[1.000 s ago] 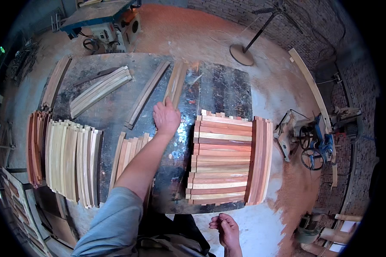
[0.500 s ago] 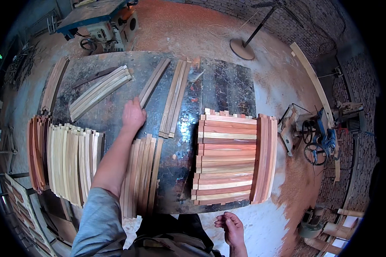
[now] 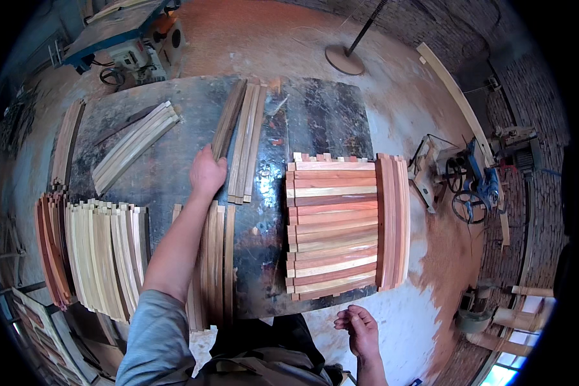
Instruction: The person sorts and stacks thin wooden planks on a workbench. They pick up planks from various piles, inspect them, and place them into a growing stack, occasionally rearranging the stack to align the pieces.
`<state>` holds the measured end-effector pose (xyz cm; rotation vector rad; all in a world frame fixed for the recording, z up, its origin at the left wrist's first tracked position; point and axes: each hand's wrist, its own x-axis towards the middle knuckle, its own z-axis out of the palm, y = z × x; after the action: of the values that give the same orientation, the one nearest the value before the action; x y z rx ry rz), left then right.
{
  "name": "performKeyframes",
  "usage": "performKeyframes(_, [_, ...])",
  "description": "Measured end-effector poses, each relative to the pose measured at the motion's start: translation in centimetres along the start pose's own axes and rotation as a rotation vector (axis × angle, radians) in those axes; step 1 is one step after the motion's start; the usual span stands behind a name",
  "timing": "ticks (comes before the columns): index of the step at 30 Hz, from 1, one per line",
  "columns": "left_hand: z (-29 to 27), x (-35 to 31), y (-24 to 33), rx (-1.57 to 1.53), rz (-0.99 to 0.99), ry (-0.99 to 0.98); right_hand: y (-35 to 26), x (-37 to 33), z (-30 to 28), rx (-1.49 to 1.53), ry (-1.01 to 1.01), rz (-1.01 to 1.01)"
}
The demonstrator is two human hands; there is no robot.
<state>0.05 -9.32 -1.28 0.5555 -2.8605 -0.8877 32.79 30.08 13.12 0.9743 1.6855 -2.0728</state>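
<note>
My left hand [image 3: 208, 171] reaches over the table and is closed round the near end of a few dark wooden strips [image 3: 230, 114]. Their far end lies close against a group of lighter brown strips [image 3: 246, 145] on the right. Below my left forearm stands a row of brown strips [image 3: 212, 270], partly hidden by the arm. My right hand [image 3: 361, 329] hangs in front of the table's near edge, fingers loosely curled and with nothing visible in it. Closest to it is a large stack of reddish and pale strips [image 3: 334, 228].
Pale strips [image 3: 106, 257] and reddish-brown strips [image 3: 51, 248] line the table's left side. A slanted bundle [image 3: 135, 148] and more strips [image 3: 67, 141] lie behind them on the dark tabletop [image 3: 328, 116]. Beyond are a blue-edged machine [image 3: 109, 38], a fan base [image 3: 345, 59] and a machine with handwheels [image 3: 473, 193].
My left hand has shifted the dark strips rightward, narrowing the gap to the lighter brown strips. The whole view has turned slightly. My right hand still hangs by the near edge.
</note>
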Motion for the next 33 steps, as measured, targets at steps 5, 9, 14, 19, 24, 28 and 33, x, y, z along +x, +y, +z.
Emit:
performKeyframes(5, [0.6, -1.8, 1.6, 0.23, 0.081, -0.026, -0.9, 0.4, -1.6, 0.064, 0.04, -0.067])
performKeyframes(9, [1.6, -2.1, -0.1, 0.115, 0.147, -0.031, -1.4, 0.8, -2.7, 0.067, 0.079, -0.101])
performKeyframes(14, [0.6, -5.8, 3.8, 0.343, 0.246, -0.121, -1.1, 1.1, -4.5, 0.02, 0.206, -0.175])
performKeyframes(19, [2.5, -7.6, 4.4, 0.506, 0.299, -0.183, -2.0, 1.8, -7.2, 0.048, 0.332, -0.281])
performKeyframes(24, [3.9, -7.9, 4.2, 0.588, 0.277, -0.127, -3.0, 1.6, -9.9, 0.064, 0.422, -0.377])
performKeyframes(28, [2.6, -8.2, 4.8, 0.57, 0.28, -0.172, -3.3, 2.4, -10.5, -0.168, 0.502, -0.373])
performKeyframes(33, [-1.8, -12.4, 10.8, 0.153, 0.434, 0.065, -3.7, 5.8, -11.8, -0.626, 0.463, -0.534])
